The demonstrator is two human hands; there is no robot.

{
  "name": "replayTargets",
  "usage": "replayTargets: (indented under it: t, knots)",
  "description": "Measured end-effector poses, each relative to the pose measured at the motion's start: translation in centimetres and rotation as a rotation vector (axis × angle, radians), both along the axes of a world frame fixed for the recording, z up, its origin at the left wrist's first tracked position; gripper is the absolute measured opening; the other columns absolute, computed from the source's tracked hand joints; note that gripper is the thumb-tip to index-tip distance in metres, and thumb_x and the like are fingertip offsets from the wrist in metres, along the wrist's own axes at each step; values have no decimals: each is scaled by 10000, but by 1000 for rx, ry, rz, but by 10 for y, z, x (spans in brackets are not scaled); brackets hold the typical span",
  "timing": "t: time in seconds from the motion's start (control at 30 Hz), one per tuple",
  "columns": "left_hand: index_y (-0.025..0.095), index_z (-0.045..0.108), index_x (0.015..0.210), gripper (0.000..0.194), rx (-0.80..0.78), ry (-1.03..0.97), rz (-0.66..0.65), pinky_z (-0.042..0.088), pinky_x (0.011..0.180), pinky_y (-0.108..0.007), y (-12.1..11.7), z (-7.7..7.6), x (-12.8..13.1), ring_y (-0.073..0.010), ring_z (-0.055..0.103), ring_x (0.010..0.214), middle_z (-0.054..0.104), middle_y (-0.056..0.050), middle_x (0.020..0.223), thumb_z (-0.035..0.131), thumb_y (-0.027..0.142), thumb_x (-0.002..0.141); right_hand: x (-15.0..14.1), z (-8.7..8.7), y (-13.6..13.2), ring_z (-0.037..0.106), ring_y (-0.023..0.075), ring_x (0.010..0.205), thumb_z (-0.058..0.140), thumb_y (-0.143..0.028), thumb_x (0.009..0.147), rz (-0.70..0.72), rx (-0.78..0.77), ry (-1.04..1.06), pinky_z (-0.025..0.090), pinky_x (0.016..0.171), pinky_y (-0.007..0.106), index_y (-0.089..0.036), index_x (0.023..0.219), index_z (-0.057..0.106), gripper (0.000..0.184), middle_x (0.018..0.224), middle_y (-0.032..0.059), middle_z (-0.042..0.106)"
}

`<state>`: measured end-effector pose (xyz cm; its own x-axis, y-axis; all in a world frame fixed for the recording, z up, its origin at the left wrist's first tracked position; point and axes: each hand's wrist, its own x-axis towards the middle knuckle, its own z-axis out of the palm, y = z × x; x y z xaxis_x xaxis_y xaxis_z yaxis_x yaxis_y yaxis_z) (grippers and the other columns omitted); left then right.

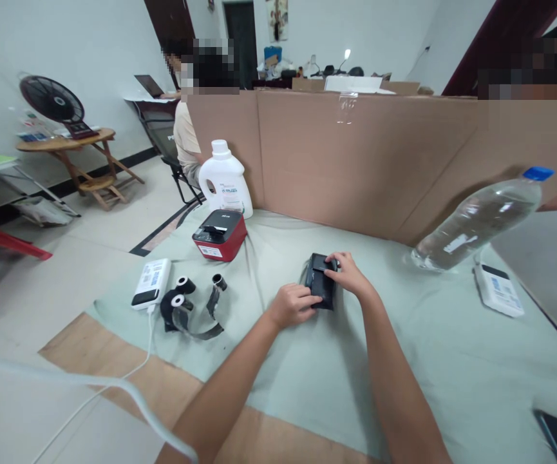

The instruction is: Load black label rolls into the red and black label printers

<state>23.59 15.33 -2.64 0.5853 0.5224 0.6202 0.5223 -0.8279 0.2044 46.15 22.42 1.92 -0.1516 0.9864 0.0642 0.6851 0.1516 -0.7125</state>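
Near the middle of the frame, a small black case [324, 291] sits on the pale green cloth [427, 361] covering the worktop, the left hand [292, 305] with its grip closed on the case's lower left side and the right hand [348, 273] with its grip pinching the upper right part. Left of centre lie black rolls with loose strips [205, 334], beside a white power bank [151, 283], with a red and black box [220, 235] and a white jug [226, 180] above them. A clear bottle [483, 222] with a blue cap leans against the cardboard [326, 161] at right, near another white device [499, 291].
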Motion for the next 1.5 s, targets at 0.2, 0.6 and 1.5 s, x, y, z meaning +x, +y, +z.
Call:
replayTargets:
  t: [0.2,0.6,1.5]
  knots:
    - [239,793,1066,224,-35,32,13,534,679,-283,0,0,1,-156,659,695,697,-24,766,665,272,886,-5,-1,1,589,238,1086,674,-252,787,-112,-40,15,437,1108,440,-235,1154,665,368,1206,92,519]
    - [222,791,1033,204,-9,-32,-14,530,645,-276,1,-3,3,-156,657,665,690,-24,733,665,252,876,-11,5,-4,632,224,996,659,-299,767,-214,-346,227,533,887,352,-219,1393,532,644,1258,109,605]
    - [245,659,1366,400,-327,207,115,426,1147,-474,0,1,4,-292,552,1342,596,-105,1476,615,355,984,203,20,-100,623,430,1201,625,-606,804,-788,-124,-469,497,983,518,-247,1582,393,888,1445,230,400]
